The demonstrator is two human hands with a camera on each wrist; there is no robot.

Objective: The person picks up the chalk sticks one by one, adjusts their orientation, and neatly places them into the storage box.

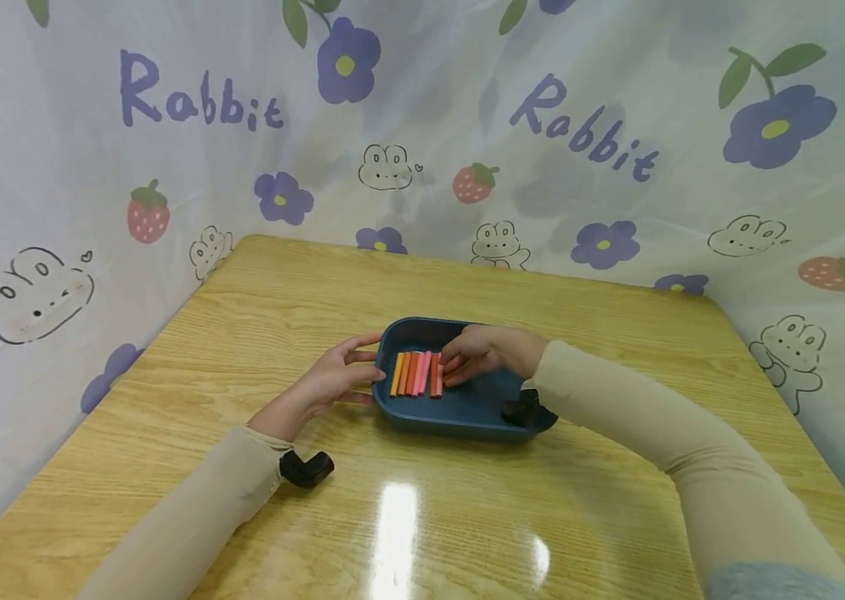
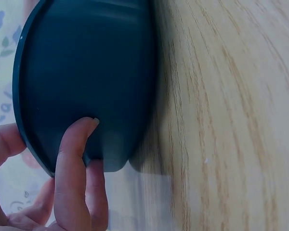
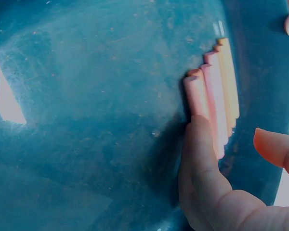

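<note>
A dark blue tray (image 1: 467,432) stands on the table, holding several thin coloured sticks (image 1: 413,375), yellow, orange, red and pink, in a side-by-side row near its left end. My left hand (image 1: 336,375) holds that end, with fingers (image 2: 71,163) spread against the outer wall and one tip over the rim. My right hand (image 1: 493,350) reaches inside. In the right wrist view its extended fingers (image 3: 202,144) lie along the outermost reddish stick (image 3: 195,91), partly covering it. The thumb (image 3: 272,144) stays apart from the row, on its opposite side.
The wooden table (image 1: 280,283) has a glossy surface with light reflections. White curtains (image 1: 430,108) printed with rabbits, flowers and strawberries surround it. A black wrist mount (image 1: 306,469) sits on the left sleeve, and another (image 1: 522,408) by the right wrist overlaps the tray's near side.
</note>
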